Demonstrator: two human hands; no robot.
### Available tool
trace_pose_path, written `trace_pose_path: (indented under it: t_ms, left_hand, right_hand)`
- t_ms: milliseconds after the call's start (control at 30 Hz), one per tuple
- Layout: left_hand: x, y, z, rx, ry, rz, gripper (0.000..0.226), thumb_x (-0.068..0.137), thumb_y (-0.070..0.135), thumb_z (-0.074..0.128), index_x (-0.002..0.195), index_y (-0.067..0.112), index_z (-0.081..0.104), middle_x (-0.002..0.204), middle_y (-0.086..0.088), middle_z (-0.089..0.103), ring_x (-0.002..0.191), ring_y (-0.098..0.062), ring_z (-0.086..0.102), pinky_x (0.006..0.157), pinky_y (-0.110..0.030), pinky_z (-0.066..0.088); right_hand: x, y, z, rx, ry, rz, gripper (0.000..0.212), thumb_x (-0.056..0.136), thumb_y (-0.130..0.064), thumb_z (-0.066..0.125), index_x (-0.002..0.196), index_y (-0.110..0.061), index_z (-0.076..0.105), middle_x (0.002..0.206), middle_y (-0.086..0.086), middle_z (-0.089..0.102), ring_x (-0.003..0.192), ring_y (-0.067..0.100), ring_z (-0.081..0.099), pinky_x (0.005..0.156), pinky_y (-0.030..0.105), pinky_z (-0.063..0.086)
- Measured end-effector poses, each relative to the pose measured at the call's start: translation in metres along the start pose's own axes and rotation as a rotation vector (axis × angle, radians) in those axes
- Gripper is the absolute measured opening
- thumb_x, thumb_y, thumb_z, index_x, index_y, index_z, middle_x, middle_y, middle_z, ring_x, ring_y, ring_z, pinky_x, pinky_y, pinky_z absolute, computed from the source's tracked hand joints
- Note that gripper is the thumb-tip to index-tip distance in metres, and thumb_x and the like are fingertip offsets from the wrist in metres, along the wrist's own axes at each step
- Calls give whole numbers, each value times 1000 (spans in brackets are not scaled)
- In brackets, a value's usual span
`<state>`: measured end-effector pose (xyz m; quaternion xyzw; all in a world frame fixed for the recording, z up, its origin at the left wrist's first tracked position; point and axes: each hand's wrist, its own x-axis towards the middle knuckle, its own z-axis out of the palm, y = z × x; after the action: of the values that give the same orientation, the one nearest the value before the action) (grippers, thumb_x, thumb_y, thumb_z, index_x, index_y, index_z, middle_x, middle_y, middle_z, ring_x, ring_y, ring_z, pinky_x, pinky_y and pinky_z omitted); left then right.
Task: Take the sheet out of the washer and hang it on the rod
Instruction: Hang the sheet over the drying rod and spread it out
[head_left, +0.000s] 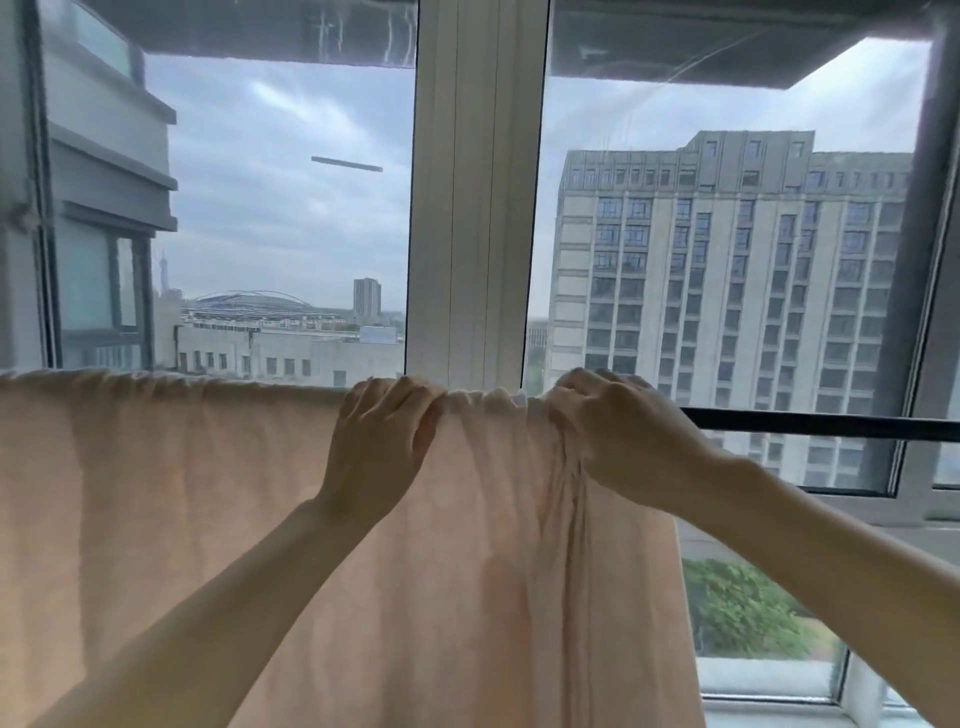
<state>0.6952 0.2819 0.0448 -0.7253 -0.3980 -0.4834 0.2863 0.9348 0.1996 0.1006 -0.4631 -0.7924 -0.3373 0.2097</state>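
Observation:
A pale peach sheet (171, 499) hangs draped over a dark horizontal rod (810, 423), covering the rod from the left edge of view to about the middle. My left hand (382, 441) grips the sheet's top fold at the rod, fingers curled over it. Just to its right, my right hand (618, 436) clutches a bunched, gathered part of the sheet at the rod. Folds run down from that bunch. The rod's right stretch is bare. No washer is in view.
A large window stands right behind the rod, with a white upright frame post (478, 197) in the middle. Tall buildings and sky show through the glass. The window sill (779, 704) lies low at the right.

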Motion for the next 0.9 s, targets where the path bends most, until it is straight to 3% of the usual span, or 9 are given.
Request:
trace_pose_path:
  t_ms: [133,233,300,467,567,700,900]
  left_hand:
    - [6,-4,-5,-54,-29,-27,26,97,37,45,96,21,66,94,10,65,88,-18,59,82,-35,47]
    - [10,-9,-7,-41,-26,-42,15,95,29,56,88,17,63,84,8,63,80,-19,59,73,-36,49]
    - [11,-10,-7,-3,-25,-40,13,94,25,58,87,15,60,83,5,62,78,-20,59,71,-34,47]
    - [13,-17,-7,-18,-29,-140,12,97,22,51,88,14,55,86,3,62,80,-21,59,70,-30,37]
    - [10,-30,-13,-17,-18,-213,13,99,22,48,89,15,53,87,1,62,82,-23,58,71,-32,34]
    - [10,-36,-18,9,-38,-212,12,98,21,49,91,14,55,89,-1,63,84,-26,59,73,-34,36]
    - [14,-13,-13,-60,-44,-99,8,95,19,54,97,15,61,94,3,67,89,-20,59,79,-34,41]
  right_hand:
    - [13,-6,24,-17,72,21,24,97,-23,54,120,-24,50,114,-3,61,106,19,59,89,34,47]
    - [16,-5,34,-81,146,29,31,75,-19,81,100,-22,62,89,-8,67,83,14,65,70,27,52]
    - [16,0,41,-124,180,15,34,64,-15,88,90,-18,67,81,-7,67,78,14,66,66,28,53]
    - [10,10,44,-151,164,22,32,67,-3,82,92,-12,64,90,0,65,84,19,65,73,33,55]
    - [-4,27,36,-133,81,70,16,81,-7,59,95,-15,60,109,0,59,98,25,61,75,44,55]
    - [-16,45,34,-188,3,125,20,80,-8,65,94,-15,53,112,0,51,98,28,57,73,46,53]
    - [-7,29,26,-44,164,150,13,96,-24,48,108,-22,51,107,-1,61,95,22,61,76,43,54]
